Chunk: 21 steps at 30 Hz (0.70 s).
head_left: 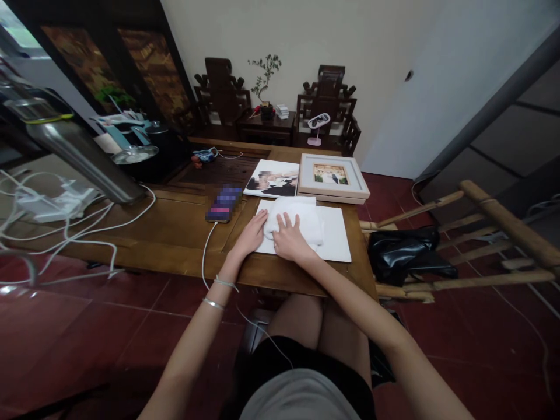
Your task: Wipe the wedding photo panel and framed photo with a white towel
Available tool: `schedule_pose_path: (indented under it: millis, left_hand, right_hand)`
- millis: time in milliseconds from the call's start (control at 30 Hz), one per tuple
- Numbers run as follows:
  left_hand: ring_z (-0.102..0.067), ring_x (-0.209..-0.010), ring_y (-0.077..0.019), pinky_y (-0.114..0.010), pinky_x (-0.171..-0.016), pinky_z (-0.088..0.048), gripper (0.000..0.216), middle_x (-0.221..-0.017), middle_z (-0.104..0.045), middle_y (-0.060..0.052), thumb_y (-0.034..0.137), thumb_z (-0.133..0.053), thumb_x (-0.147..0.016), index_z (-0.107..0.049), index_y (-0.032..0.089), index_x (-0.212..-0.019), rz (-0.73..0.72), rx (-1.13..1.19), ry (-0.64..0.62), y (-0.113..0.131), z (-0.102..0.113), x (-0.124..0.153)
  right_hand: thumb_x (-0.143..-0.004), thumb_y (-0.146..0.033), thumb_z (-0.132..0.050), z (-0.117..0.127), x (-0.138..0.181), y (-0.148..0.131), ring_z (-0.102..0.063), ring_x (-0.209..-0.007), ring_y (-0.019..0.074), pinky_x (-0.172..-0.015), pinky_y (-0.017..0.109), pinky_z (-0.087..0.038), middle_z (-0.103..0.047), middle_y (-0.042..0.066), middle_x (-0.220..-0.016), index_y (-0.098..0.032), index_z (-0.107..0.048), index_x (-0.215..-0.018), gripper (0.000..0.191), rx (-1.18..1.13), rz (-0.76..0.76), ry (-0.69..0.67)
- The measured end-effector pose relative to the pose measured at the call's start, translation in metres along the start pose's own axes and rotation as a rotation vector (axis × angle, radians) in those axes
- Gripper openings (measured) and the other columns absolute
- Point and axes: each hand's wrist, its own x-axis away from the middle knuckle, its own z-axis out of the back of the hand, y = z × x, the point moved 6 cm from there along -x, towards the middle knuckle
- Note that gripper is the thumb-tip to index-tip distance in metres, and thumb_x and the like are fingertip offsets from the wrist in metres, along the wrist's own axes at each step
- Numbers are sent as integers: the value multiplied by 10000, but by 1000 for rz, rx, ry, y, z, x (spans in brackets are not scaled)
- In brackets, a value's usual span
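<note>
Head view: the right hand (pixel 289 240) rests on the white cloth (pixel 300 211), fingers spread apart. The left hand (pixel 252 232) touches the cloth's left side, fingers straight and close together. The cloth lies on a white board (pixel 339 233) on the table (pixel 161 236). Just behind are a photo (pixel 275 181) and a frame (pixel 356 178).

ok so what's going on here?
A person sits at a wooden table, right hand spread on a folded white cloth, left hand at its left edge. The cloth lies on a flat white panel. Just beyond are a photo panel and a framed picture; a phone on a cable lies to the left.
</note>
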Motion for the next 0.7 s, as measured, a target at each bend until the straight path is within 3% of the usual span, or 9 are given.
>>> schedule_pose_path:
  millis: [200,300,433,567,700]
  left_hand:
    - [-329,-1370,-210,-449,-1143,-252,460,-1441,-425,-108,218,-295,-910,-479,144,-1325,9,-3,-1,4,2,1]
    - [-329,-1369,-220,-448,-1144,-248,462,-1441,-419,-130,230,-300,-912,-483,113,-1320,14,-11,-7,5,2,1]
    - [-331,-1369,-221,-445,-1143,-242,468,-1437,-424,-133,274,-303,-920,-489,110,-1317,42,-2,-6,4,2,0]
    - [-337,-1365,-221,-439,-1144,-233,489,-1432,-433,-115,352,-295,-934,-498,119,-1312,85,41,-8,6,3,-1]
    - [-364,-1351,-202,-392,-1147,-233,571,-1419,-453,-106,459,-215,-953,-488,120,-1324,161,119,21,11,11,-1]
  right_hand:
    - [-822,-272,-477,16,62,-29,-271,-1335,416,-1031,653,-196,-377,214,-1430,-115,-682,-1029,331,-56,189,-46]
    - [-830,-255,-460,29,69,-25,-421,-1260,339,-1036,550,-282,-500,191,-1334,-134,-681,-1018,314,-136,224,-98]
    - [-855,-226,-408,32,43,4,-521,-1157,280,-1014,473,-326,-548,183,-1276,-138,-667,-1054,339,-159,110,-129]
    - [-870,-224,-377,20,5,25,-362,-1298,318,-1041,538,-250,-475,185,-1361,-120,-637,-1131,383,-91,-37,-44]
    - [-845,-236,-427,5,-20,18,-260,-1340,392,-1032,637,-175,-364,210,-1441,-113,-629,-1168,400,-33,-152,-36]
